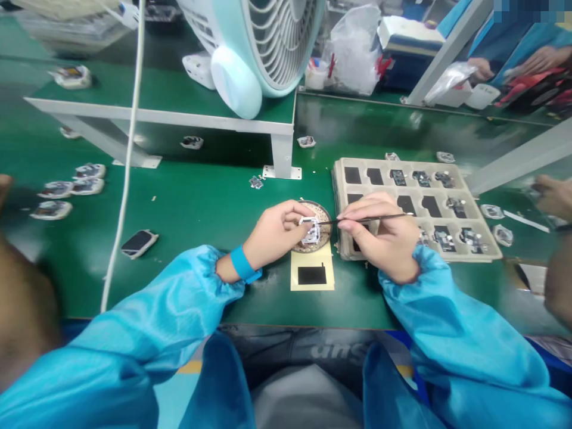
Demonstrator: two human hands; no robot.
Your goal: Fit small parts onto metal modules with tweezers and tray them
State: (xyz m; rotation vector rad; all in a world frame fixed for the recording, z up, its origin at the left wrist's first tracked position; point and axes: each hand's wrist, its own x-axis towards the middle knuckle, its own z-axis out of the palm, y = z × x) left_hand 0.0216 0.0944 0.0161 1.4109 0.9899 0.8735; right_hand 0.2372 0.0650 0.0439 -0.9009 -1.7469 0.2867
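Observation:
My left hand [272,232] pinches a small white device housing [310,232] with thumb and fingers. The housing rests on a round speckled disc [325,215]. In my right hand [386,235] is a thin dark tool that looks like tweezers [328,223], held nearly level, with its tip at the housing; whether the tip grips a part is too small to tell. Under the disc's near edge lies a yellow sheet [330,256] bearing a black rectangular piece [311,275]. Close to my right hand stands a pale compartment tray [489,253] with black pieces and small electronic parts.
A light-blue fan [232,77] stands on a raised shelf [179,116]. A white cable [129,149] hangs down at left. Several housings [89,186] and a dark-screened device [139,243] lie leftward. Other people's hands [554,196] show at the edges.

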